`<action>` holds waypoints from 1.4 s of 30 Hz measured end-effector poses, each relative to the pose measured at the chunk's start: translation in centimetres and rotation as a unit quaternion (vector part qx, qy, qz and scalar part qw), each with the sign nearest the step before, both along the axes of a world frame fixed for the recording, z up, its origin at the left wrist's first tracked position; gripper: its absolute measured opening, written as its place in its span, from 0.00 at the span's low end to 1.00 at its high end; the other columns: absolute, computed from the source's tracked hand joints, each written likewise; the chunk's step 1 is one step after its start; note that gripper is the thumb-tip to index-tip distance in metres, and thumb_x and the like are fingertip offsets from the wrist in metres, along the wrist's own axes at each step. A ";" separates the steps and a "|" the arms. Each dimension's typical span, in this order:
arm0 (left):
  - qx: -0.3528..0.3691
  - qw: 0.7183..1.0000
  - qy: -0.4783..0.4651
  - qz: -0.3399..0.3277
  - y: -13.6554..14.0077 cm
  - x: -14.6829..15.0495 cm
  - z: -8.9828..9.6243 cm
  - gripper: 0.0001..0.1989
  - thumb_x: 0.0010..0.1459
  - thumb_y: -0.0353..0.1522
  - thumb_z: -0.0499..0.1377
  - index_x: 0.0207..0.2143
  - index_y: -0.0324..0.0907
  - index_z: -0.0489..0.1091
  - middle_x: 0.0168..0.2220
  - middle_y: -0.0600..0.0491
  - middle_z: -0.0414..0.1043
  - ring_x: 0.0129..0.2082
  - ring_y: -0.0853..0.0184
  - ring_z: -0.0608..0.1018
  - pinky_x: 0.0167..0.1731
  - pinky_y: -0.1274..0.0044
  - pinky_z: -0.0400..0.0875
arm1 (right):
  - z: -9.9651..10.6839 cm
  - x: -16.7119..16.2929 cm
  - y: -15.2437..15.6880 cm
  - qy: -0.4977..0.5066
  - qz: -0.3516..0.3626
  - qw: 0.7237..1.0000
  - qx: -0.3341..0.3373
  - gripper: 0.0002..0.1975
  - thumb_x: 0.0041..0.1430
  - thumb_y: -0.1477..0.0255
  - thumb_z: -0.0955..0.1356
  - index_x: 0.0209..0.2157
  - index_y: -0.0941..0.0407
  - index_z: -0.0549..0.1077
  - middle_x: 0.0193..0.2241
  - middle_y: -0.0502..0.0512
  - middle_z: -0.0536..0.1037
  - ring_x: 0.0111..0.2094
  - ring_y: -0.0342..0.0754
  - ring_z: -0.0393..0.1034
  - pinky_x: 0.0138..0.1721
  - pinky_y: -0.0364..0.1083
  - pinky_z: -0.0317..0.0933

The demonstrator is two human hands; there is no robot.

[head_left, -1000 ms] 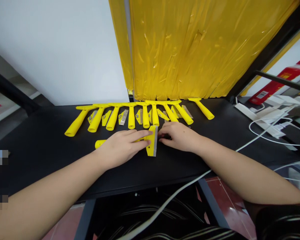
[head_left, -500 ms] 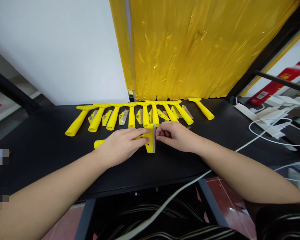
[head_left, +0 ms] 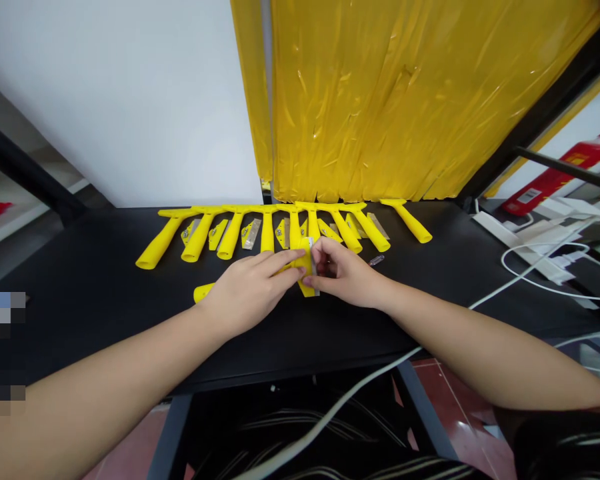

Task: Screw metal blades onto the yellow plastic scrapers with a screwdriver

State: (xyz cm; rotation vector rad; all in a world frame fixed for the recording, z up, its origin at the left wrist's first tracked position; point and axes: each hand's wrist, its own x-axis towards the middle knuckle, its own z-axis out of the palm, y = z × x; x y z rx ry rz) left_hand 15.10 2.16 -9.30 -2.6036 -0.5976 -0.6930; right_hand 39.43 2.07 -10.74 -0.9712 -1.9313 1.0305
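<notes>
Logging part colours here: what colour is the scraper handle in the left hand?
Yellow. The scraper handle, partly under the left hand, shows best in the head view.

Smooth yellow plastic and grey metal over a matt black tabletop (head_left: 80, 313)
The scraper (head_left: 307, 289) looks like smooth plastic, its blade (head_left: 317, 292) like metal; the film (head_left: 350, 100) is glossy, crinkled plastic, the white panel (head_left: 155, 100) smooth and matt, the floor tiles (head_left: 460, 413) shiny.
</notes>
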 end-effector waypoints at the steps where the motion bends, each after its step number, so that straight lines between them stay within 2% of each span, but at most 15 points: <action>1: 0.000 1.000 0.000 0.003 -0.1 0.0 0.0 0.12 0.71 0.26 0.57 0.50 0.41 0.79 0.58 0.46 0.80 0.49 0.58 0.85 0.48 0.66 0.85 | -0.2 -0.1 0.1 0.019 0.005 0.999 -0.025 0.20 0.58 0.67 0.77 0.36 0.51 0.60 0.32 0.45 0.63 0.31 0.43 0.59 0.32 0.45 0.61; 4: 0.004 1.000 -0.003 0.010 -0.1 0.0 -0.1 0.12 0.71 0.27 0.57 0.50 0.42 0.79 0.59 0.47 0.80 0.49 0.60 0.85 0.48 0.67 0.84 | -0.7 -0.3 0.3 0.061 0.014 0.994 -0.084 0.26 0.55 0.65 0.79 0.37 0.50 0.57 0.29 0.42 0.63 0.29 0.42 0.59 0.30 0.45 0.61; 7: 0.012 1.000 -0.007 0.008 -0.1 0.0 0.1 0.11 0.72 0.28 0.57 0.48 0.41 0.80 0.58 0.46 0.80 0.49 0.59 0.86 0.47 0.66 0.85 | -0.5 -0.3 0.5 0.107 0.017 0.984 -0.138 0.28 0.52 0.66 0.80 0.38 0.50 0.57 0.32 0.42 0.68 0.31 0.43 0.67 0.32 0.45 0.67; 10: 0.012 1.000 -0.010 0.003 -0.1 -0.1 0.2 0.11 0.72 0.28 0.57 0.49 0.41 0.79 0.59 0.46 0.80 0.47 0.58 0.86 0.45 0.66 0.85 | 0.2 0.0 0.7 0.151 0.029 0.969 -0.195 0.25 0.55 0.70 0.78 0.43 0.51 0.60 0.34 0.44 0.74 0.33 0.43 0.73 0.34 0.46 0.72; 13: 0.008 1.000 -0.005 -0.010 -0.1 -0.1 0.2 0.12 0.70 0.26 0.58 0.51 0.42 0.79 0.60 0.46 0.79 0.48 0.59 0.86 0.44 0.67 0.85 | 0.7 0.3 0.9 0.169 0.028 0.958 -0.229 0.21 0.61 0.74 0.74 0.48 0.51 0.61 0.33 0.44 0.78 0.31 0.42 0.76 0.34 0.46 0.75; 20: 0.023 0.999 0.021 -0.028 -0.1 -0.2 0.2 0.13 0.68 0.23 0.57 0.49 0.43 0.78 0.60 0.46 0.79 0.43 0.61 0.84 0.44 0.69 0.83 | 0.7 0.5 1.3 0.154 0.035 0.954 -0.256 0.17 0.58 0.78 0.75 0.43 0.54 0.66 0.28 0.44 0.78 0.27 0.42 0.77 0.31 0.43 0.75; 24: 0.024 0.998 0.035 -0.044 -0.1 -0.3 0.4 0.15 0.69 0.24 0.55 0.48 0.46 0.79 0.60 0.44 0.78 0.41 0.60 0.83 0.40 0.68 0.83 | 0.7 0.6 1.2 0.161 0.034 0.948 -0.272 0.17 0.57 0.79 0.75 0.42 0.53 0.66 0.27 0.43 0.78 0.26 0.42 0.78 0.29 0.42 0.76; 28: 0.011 0.998 0.060 -0.032 -0.2 -0.3 0.4 0.17 0.71 0.25 0.51 0.40 0.45 0.80 0.62 0.44 0.76 0.42 0.61 0.82 0.40 0.69 0.81 | 0.8 0.6 1.1 0.171 0.032 0.945 -0.277 0.19 0.55 0.75 0.77 0.41 0.54 0.66 0.27 0.43 0.79 0.25 0.42 0.77 0.30 0.42 0.76; 31: -0.009 0.999 0.041 -0.034 -0.2 -0.3 0.2 0.16 0.70 0.24 0.52 0.41 0.44 0.79 0.63 0.43 0.74 0.45 0.59 0.83 0.42 0.67 0.82 | 1.0 0.7 1.2 0.160 0.030 0.950 -0.268 0.20 0.54 0.71 0.78 0.42 0.54 0.66 0.26 0.43 0.78 0.25 0.43 0.77 0.28 0.43 0.75; 34: -0.078 0.995 -0.032 -0.050 -0.1 -0.5 0.3 0.11 0.70 0.24 0.56 0.45 0.43 0.78 0.63 0.41 0.74 0.51 0.57 0.83 0.46 0.66 0.82 | 1.5 1.6 1.5 0.115 -0.002 0.971 -0.208 0.17 0.60 0.66 0.75 0.45 0.54 0.68 0.27 0.45 0.77 0.25 0.44 0.75 0.23 0.43 0.69; 35: -0.114 0.990 -0.058 -0.055 -0.1 -0.6 0.4 0.10 0.70 0.24 0.57 0.44 0.43 0.77 0.62 0.40 0.75 0.53 0.57 0.83 0.47 0.67 0.82 | 1.7 2.1 1.6 0.089 -0.026 0.984 -0.154 0.14 0.62 0.65 0.74 0.45 0.54 0.69 0.29 0.47 0.77 0.26 0.44 0.74 0.23 0.43 0.67; 37: -0.193 0.974 -0.105 -0.061 0.1 -1.0 0.7 0.07 0.70 0.24 0.57 0.42 0.42 0.74 0.59 0.41 0.77 0.57 0.56 0.82 0.47 0.69 0.81 | 2.1 3.3 1.8 0.007 -0.082 0.997 -0.005 0.07 0.65 0.67 0.71 0.42 0.55 0.74 0.32 0.51 0.79 0.28 0.43 0.72 0.27 0.44 0.66; 39: -0.251 0.954 -0.151 -0.065 0.3 -1.3 1.0 0.06 0.69 0.23 0.58 0.42 0.42 0.72 0.57 0.40 0.77 0.60 0.55 0.80 0.47 0.70 0.81 | 2.4 4.3 1.8 -0.110 -0.120 0.978 0.131 0.03 0.64 0.72 0.71 0.38 0.56 0.77 0.33 0.53 0.81 0.29 0.44 0.72 0.33 0.46 0.66; 40: -0.272 0.943 -0.177 -0.069 0.4 -1.5 1.1 0.06 0.68 0.23 0.59 0.41 0.42 0.71 0.58 0.40 0.77 0.61 0.55 0.79 0.48 0.70 0.81 | 2.5 4.6 1.8 -0.165 -0.128 0.963 0.169 0.03 0.64 0.74 0.70 0.37 0.56 0.79 0.34 0.53 0.82 0.30 0.44 0.72 0.35 0.47 0.66; 42: -0.314 0.916 -0.236 -0.083 0.7 -1.7 1.0 0.06 0.66 0.24 0.61 0.41 0.42 0.69 0.60 0.39 0.75 0.63 0.53 0.78 0.49 0.69 0.81 | 2.7 4.8 1.5 -0.260 -0.132 0.937 0.192 0.05 0.63 0.76 0.70 0.37 0.56 0.81 0.35 0.54 0.83 0.31 0.47 0.74 0.38 0.49 0.66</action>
